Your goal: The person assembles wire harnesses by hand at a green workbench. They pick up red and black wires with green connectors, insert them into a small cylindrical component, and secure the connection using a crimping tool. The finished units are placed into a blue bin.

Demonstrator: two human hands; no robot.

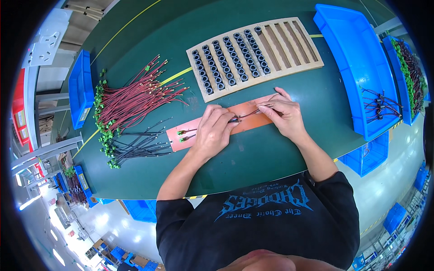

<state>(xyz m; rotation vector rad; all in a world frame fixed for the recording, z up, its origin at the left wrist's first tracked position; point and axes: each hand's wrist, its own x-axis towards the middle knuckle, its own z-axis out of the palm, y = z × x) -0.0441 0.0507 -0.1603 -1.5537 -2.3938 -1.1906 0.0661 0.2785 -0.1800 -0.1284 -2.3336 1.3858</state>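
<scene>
A copper-orange strip board (248, 108) lies slantwise on the table in front of me. Two wires, one red and one black, with green connectors (182, 136) at their ends, rest on its left end and run beneath my left hand (215, 130). That hand is closed over the board's middle, its fingertips at a small dark piece (234, 120), perhaps a ring, around the wires; the fingers partly hide it. Farther right, my right hand (287, 115) pinches the free ends of the wires (253, 113) between thumb and fingers, just above the board.
Beyond the board stands a wooden tray (253, 84) with black rings in its left rows. Red wires (135, 101) and black wires (140, 143) with green connectors lie at left, by a blue bin (81, 90). A large blue bin (348, 49) at right holds several wire assemblies (379, 106).
</scene>
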